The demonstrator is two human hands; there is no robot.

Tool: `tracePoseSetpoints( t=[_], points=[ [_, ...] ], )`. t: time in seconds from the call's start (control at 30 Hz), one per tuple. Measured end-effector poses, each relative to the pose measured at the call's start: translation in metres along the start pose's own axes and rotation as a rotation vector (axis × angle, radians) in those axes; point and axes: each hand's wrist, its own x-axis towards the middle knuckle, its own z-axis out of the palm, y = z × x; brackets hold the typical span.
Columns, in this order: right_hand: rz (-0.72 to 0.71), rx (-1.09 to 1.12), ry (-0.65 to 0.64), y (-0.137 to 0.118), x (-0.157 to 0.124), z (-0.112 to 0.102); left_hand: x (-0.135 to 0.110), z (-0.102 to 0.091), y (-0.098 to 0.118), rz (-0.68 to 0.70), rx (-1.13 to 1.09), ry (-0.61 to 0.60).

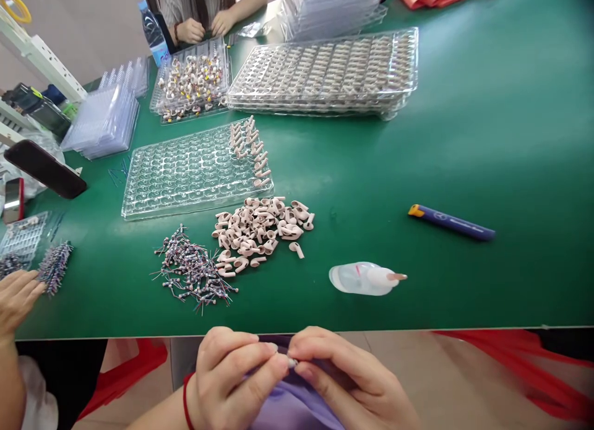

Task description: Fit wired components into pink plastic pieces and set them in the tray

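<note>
Below the near desk [417, 170] edge, left hand [227, 380] and right hand [343, 380] pinch together on one tiny part [291, 361], the loose pink pieces [260, 229] and wired bits [195, 272] within reach.

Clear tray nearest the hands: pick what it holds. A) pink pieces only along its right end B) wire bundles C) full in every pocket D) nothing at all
A: in the clear tray the pink pieces stand only along its right end; the remaining pockets look bare.

left hand [232, 380] and right hand [343, 380] pinch a tiny part [291, 361] together below the green table [464, 139] edge, near a heap of pink pieces [257, 229].
</note>
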Motion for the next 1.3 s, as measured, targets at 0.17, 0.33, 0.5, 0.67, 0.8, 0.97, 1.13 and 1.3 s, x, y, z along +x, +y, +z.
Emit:
tracePoseSetpoints(
  t=[0.17, 0.33, 0.5, 0.67, 0.8, 0.97, 1.13, 1.3],
  points=[
    [0.1, 0.058, -0.022, -0.003, 0.0, 0.0, 0.0, 0.001, 0.001, -0.016, -0.024, 0.005],
    [0.159, 0.117, -0.022, 0.0, -0.006, 0.0, 0.005, 0.001, 0.002, -0.016, -0.05, 0.014],
    [0.155, 0.123, -0.007, -0.001, -0.005, 0.0, 0.012, 0.0, 0.005, -0.051, -0.085, 0.041],
    [0.216, 0.202, -0.003, -0.003, -0.002, 0.0, 0.012, 0.0, 0.005, -0.036, -0.097, 0.047],
    [0.188, 0.151, -0.025, 0.0, -0.005, -0.001, 0.012, 0.0, 0.005, -0.053, -0.12, 0.047],
    [0.109, 0.14, 0.002, -0.001, -0.003, 0.0, 0.013, -0.002, 0.005, -0.05, -0.118, 0.034],
    [0.11, 0.145, 0.003, -0.001, -0.005, 0.001, 0.012, -0.003, 0.005, -0.042, -0.123, 0.02],
    [0.119, 0.162, 0.005, 0.001, -0.006, 0.002, 0.012, -0.004, 0.004, -0.033, -0.14, 0.014]
  ],
)
